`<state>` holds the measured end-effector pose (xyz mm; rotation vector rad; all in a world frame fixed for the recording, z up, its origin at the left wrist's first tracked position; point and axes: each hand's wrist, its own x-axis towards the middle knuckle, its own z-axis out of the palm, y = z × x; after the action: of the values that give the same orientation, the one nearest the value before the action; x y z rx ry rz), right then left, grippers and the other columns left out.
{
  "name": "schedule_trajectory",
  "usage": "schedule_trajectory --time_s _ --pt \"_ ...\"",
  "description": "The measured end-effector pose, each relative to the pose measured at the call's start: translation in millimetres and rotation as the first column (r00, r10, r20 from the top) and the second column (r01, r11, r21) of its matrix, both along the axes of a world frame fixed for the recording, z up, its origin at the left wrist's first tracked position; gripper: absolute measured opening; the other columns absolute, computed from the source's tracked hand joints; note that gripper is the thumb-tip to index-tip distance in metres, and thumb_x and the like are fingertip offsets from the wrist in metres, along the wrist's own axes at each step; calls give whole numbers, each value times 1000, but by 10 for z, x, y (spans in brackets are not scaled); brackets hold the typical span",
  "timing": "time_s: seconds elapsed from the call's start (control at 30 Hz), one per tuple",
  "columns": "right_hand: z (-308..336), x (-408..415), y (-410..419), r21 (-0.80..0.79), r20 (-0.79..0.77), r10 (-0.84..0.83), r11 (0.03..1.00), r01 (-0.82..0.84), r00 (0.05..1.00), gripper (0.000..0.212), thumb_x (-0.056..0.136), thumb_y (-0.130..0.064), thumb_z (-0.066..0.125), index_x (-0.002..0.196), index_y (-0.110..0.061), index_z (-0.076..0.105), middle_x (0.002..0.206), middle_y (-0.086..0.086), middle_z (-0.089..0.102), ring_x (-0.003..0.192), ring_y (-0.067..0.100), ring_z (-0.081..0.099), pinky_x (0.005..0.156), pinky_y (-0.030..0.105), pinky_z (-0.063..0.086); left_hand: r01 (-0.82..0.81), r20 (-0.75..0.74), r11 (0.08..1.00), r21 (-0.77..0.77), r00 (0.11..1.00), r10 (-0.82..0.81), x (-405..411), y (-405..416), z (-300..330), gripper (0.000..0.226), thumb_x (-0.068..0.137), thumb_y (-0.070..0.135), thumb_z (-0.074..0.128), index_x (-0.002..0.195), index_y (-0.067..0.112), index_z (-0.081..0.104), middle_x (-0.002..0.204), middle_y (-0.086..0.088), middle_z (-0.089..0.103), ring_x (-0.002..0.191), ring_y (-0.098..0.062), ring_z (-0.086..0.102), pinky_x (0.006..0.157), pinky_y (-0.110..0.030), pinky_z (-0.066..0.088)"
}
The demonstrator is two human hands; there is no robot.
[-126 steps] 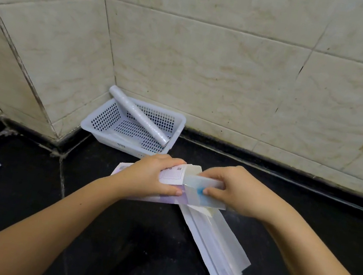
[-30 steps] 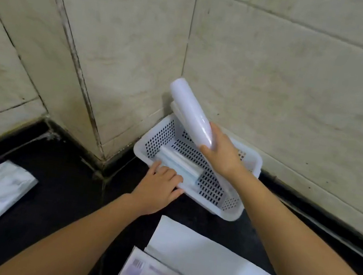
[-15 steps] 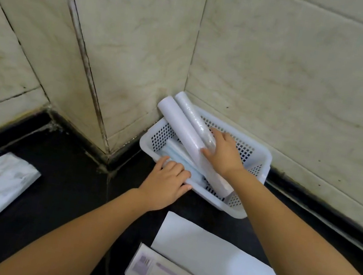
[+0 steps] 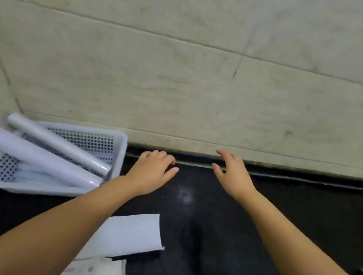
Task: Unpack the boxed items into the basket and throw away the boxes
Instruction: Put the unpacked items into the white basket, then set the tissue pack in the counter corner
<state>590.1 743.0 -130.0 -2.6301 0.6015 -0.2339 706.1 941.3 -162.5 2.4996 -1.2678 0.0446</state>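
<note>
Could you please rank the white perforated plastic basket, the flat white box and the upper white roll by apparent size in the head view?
1. White perforated plastic basket
2. Flat white box, partly covered by the forearm
3. Upper white roll

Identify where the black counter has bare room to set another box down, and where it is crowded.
Free: the black counter right of the right hand, up to the wall. Crowded: the basket with two rolls in the left corner, and the empty boxes at the front.

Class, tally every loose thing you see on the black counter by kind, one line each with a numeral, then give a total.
Rolls in the basket: 2 (upper roll, lower roll)
Baskets: 1
Flattened boxes: 2 (white box, printed box)
Total: 5
</note>
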Motion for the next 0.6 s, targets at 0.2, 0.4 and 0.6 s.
schedule_trajectory --time_s 0.2,0.4,0.6 --pt "-114 -1642 -1227 4 -13 -250 968 250 968 49 95 -28 47 141 -17 36 136 11 46 126 27 45 102 45 41 258 34 966 16 965 -259 -1083 -1602 85 35 94 44 38 115 20 55 113 -3 61 108 -23 52 96 -38 34" --pt "-312 -3267 -2312 14 -75 -420 906 423 904 48 94 -26 49 139 -17 38 135 10 47 125 27 46 103 41 40 441 -14 896 55 897 -441 -2467 -3113 -106 37 95 44 36 117 20 53 112 -2 60 105 -23 53 93 -39 36" --pt "-445 -4299 -2966 28 -163 -530 841 541 832 49 94 -30 48 140 -19 37 138 8 44 126 25 45 101 42 42 570 -71 812 124 821 -566 -3585 -4070 -361 39 93 36 41 129 21 43 122 -3 53 114 -24 49 100 -39 33"
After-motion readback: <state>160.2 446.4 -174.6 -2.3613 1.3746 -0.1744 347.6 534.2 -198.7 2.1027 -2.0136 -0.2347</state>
